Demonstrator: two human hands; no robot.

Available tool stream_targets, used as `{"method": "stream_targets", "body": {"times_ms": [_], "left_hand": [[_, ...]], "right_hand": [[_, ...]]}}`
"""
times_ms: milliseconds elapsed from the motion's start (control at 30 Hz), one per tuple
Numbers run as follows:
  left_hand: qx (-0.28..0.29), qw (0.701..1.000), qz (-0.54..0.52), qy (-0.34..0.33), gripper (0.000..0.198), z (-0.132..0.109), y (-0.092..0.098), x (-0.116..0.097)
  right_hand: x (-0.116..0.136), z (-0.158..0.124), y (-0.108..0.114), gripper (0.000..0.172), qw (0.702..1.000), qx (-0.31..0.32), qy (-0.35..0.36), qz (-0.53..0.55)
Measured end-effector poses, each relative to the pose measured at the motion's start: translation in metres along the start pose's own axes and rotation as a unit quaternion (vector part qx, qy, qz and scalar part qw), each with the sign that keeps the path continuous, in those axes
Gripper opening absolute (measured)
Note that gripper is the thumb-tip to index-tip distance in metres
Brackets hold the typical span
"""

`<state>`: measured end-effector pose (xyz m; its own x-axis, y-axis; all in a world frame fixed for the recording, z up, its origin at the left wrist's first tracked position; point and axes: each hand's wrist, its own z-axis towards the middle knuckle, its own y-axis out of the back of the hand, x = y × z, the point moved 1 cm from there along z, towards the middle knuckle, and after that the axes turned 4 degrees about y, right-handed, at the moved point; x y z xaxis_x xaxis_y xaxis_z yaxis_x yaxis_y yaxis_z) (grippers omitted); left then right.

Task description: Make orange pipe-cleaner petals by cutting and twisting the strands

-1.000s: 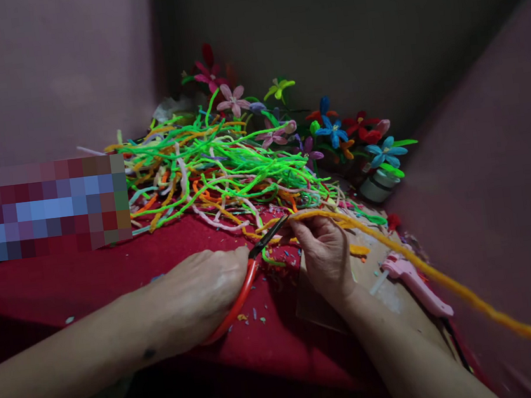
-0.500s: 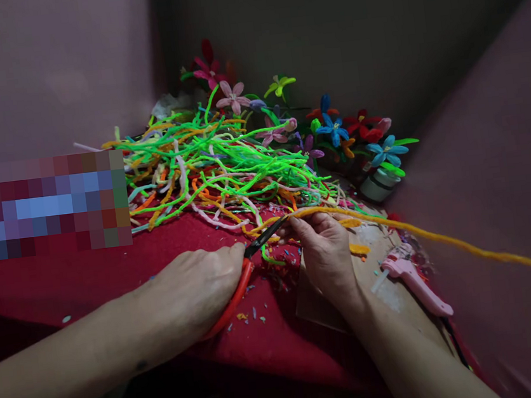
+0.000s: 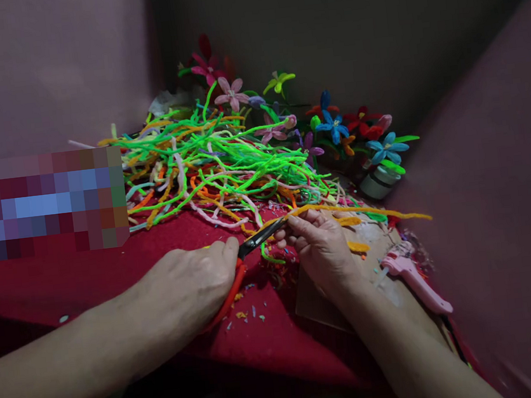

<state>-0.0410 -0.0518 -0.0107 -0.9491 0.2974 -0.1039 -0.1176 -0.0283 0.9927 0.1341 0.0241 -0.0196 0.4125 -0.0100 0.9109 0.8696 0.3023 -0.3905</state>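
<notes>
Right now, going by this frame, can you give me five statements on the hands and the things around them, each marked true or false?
1. The left hand holds the red-handled scissors. True.
2. The pink glue gun lies on the right hand's right side. True.
3. The right hand grips a blue flower. False: its fingers pinch an orange fuzzy stem.
4. The scissors' tips point away from the right hand. False: they reach right up to its fingers.
5. The heap of fuzzy stems is all white. False: it is mostly bright green, with orange, pink and other colors mixed in.
</notes>
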Motion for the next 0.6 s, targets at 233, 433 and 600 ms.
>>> {"method": "stream_targets", "body": {"times_ms": [233,433,600], "left_hand": [[0.025,0.994,0.107,0.020,0.034,-0.005,0.020,-0.004],[0.021,0.991,0.135,0.009,0.041,-0.010,0.016,0.001],[-0.003,0.991,0.136,-0.004,0.043,-0.013,0.008,0.006]], "right_hand": [[0.007,0.001,0.002,0.015,0.998,0.033,-0.061,-0.003],[0.008,0.000,0.003,0.015,0.990,0.058,-0.125,0.028],[0.008,-0.001,0.002,0.014,0.987,0.075,-0.139,0.029]]}}
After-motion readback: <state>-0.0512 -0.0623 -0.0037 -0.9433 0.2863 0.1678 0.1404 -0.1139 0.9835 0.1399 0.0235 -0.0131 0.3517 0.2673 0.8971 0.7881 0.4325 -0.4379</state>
